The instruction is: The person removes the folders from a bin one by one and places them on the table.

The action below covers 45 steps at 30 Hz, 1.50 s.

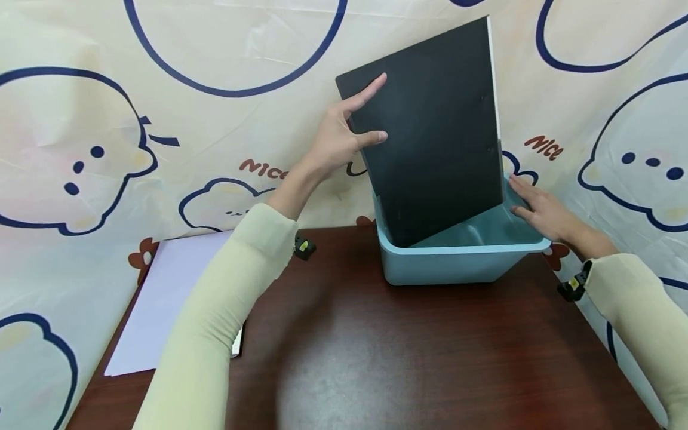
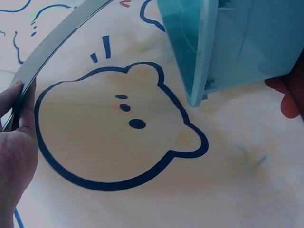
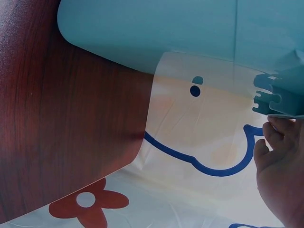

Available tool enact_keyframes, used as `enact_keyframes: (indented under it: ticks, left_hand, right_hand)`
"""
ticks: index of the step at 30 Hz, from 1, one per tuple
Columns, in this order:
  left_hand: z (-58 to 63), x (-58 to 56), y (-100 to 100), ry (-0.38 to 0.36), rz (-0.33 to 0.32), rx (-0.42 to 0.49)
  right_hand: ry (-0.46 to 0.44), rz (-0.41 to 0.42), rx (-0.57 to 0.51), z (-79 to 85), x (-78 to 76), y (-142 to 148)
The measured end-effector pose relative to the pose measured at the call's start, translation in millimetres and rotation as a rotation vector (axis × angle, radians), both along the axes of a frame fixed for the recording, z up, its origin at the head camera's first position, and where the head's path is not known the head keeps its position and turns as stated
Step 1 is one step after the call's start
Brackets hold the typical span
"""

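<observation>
My left hand [image 1: 344, 134] grips a large, thin black board [image 1: 435, 119] by its left edge, with thumb and index finger lying across the dark face. The board leans at a tilt, its lower end down inside a light blue plastic bin [image 1: 446, 266]. A pale strip runs along its right edge. Seen from the left wrist, the board [image 2: 61, 35] is nearly edge-on between the thumb and fingers of the left hand [image 2: 19, 152]. My right hand [image 1: 543, 212] holds the bin's right rim; the right wrist view has its fingers [image 3: 278, 135] curled at that rim.
The bin stands at the back of a dark brown wooden table [image 1: 387, 346], against a cream cloth [image 1: 258, 131] printed with cartoon figures. White paper [image 1: 166, 298] lies at the table's left, with a white, dark-edged item [image 1: 237, 343] partly hidden under the left sleeve.
</observation>
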<state>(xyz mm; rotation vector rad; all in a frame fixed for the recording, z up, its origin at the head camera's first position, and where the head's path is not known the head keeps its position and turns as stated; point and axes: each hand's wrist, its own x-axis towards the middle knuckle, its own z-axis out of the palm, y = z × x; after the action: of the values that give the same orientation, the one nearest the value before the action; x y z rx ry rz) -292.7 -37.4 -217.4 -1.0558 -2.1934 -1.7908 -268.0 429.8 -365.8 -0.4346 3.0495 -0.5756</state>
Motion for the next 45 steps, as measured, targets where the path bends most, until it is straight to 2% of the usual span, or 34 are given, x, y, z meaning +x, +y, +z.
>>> enact_keyframes:
  ticks: [3,10,18,23,27,32,40,45]
  left_hand:
    - [1.9,-0.3,-5.3,0.007,0.004,0.031]
    - [4.7,-4.7,-26.1,0.049,0.065,0.06]
    - [12.1,9.5,-51.7,0.049,0.064,0.065]
    - [10.9,10.0,-68.5,0.032,0.096,0.036]
    - [7.4,1.2,-81.9,0.001,0.088,0.058]
    - [3.1,-5.8,-98.9,-0.049,0.027,0.111]
    - [-3.4,2.1,-127.2,-0.188,-0.016,0.141]
    - [-6.1,9.8,-144.8,-0.243,0.024,0.118]
  right_hand:
    - [-0.008,-0.004,0.007,0.3,-0.3,-0.4]
    - [-0.022,-0.008,0.01,1.8,-0.1,-2.7]
    - [-0.011,0.004,0.008,1.7,0.5,-2.0]
    - [-0.004,0.008,0.015,-0.2,0.9,-0.9]
    - [0.006,0.005,0.02,0.0,3.3,-0.3]
    - [0.014,0.003,0.025,0.6,4.6,0.4]
    - [0.012,0.006,0.017,-1.8,5.0,1.3]
    - [0.014,0.012,0.005,-2.5,4.1,1.8]
